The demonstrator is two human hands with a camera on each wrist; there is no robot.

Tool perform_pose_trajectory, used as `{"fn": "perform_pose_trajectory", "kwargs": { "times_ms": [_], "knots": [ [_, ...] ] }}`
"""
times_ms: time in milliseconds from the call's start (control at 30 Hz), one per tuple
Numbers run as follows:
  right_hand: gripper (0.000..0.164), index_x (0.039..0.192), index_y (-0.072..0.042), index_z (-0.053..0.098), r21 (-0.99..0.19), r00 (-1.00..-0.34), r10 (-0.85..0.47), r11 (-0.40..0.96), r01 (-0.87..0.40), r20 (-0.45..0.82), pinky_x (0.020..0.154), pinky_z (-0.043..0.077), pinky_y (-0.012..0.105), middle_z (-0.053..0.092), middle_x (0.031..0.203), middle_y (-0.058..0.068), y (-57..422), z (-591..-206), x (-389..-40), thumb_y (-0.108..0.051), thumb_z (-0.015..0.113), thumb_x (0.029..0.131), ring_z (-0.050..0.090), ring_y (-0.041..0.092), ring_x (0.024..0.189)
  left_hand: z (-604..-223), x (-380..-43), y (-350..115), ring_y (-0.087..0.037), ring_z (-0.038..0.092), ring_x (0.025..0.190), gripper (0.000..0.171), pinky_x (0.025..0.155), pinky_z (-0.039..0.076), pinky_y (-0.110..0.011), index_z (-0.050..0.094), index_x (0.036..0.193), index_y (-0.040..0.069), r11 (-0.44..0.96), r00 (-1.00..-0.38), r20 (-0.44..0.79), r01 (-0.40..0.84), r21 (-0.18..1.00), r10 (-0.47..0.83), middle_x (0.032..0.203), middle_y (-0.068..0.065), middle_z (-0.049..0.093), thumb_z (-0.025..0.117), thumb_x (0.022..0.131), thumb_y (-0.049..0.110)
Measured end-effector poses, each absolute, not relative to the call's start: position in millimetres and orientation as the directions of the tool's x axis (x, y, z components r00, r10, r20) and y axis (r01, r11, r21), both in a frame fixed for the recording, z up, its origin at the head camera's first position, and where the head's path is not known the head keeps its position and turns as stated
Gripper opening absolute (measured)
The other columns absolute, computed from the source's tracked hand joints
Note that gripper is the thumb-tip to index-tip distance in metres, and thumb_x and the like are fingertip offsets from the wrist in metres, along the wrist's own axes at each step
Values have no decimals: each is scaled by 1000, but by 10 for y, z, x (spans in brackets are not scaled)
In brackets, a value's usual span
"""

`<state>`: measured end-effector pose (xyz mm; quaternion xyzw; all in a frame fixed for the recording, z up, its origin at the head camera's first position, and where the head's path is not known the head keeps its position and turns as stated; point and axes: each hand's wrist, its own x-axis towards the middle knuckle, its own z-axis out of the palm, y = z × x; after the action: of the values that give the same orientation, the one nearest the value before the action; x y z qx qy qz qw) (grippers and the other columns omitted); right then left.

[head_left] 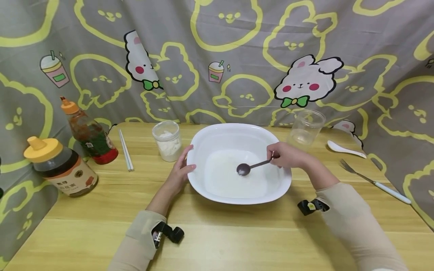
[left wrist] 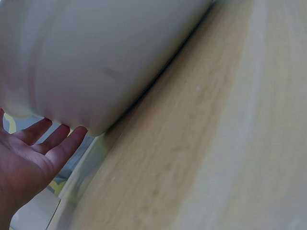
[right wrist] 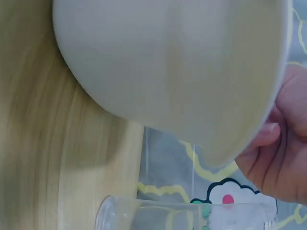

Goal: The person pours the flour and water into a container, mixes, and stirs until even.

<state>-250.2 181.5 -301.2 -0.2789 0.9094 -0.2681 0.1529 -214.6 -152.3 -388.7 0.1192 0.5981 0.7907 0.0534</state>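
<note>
A white basin (head_left: 237, 130) with pale liquid in it stands in the middle of the table. My left hand (head_left: 179, 169) grips its left rim, thumb over the edge. In the left wrist view, the fingers (left wrist: 64, 143) touch the outer wall from below. My right hand (head_left: 288, 155) holds a dark spoon (head_left: 259, 163) by its handle over the right rim. The spoon's bowl is down at the liquid near the basin's middle. From the right wrist, the basin wall (right wrist: 158, 62) hides the spoon, and only part of the right hand (right wrist: 283, 143) shows.
Left of the basin are a jar of white powder (head_left: 168, 146), chopsticks (head_left: 126, 150), a red sauce bottle (head_left: 93, 139) and a dark syrup bottle (head_left: 64, 169). To the right are a clear jar (head_left: 305, 130), a white spoon (head_left: 346, 149) and a fork (head_left: 374, 182). A patterned curtain (head_left: 244, 101) hangs behind.
</note>
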Motion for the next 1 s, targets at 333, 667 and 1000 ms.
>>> {"fn": "perform_pose_trajectory", "kwargs": {
  "times_ms": [333, 667, 1000],
  "knots": [
    [8, 80, 1, 54, -596, -911, -390, 766, -243, -130, 39, 33, 23, 50, 54, 6, 1635, -3078, -2711, 3, 49, 74, 42, 15, 46, -3885, -2148, -1521, -44, 32, 110, 65, 73, 49, -40, 22, 136, 17, -277, -965, 119, 51, 960, 234, 128, -23, 30, 47, 78, 3],
    [3, 82, 1, 52, -774, -905, -395, 618, -135, -158, 40, 37, 22, 54, 57, 9, 1304, -3292, -2771, 0, 53, 80, 45, 16, 47, -3880, -2138, -1542, -43, 34, 109, 66, 75, 46, -45, 22, 136, 18, -260, -969, 113, 53, 964, 220, 128, -22, 31, 47, 78, 2],
    [5, 85, 0, 55, -783, -784, -568, 596, -179, -253, 38, 32, 21, 52, 54, 8, 1365, -3254, -2625, 0, 53, 80, 39, 12, 41, -3883, -2146, -1534, -44, 33, 110, 66, 77, 44, -48, 21, 137, 15, -271, -966, 125, 61, 961, 228, 129, -23, 29, 46, 78, 2]
  ]
}}
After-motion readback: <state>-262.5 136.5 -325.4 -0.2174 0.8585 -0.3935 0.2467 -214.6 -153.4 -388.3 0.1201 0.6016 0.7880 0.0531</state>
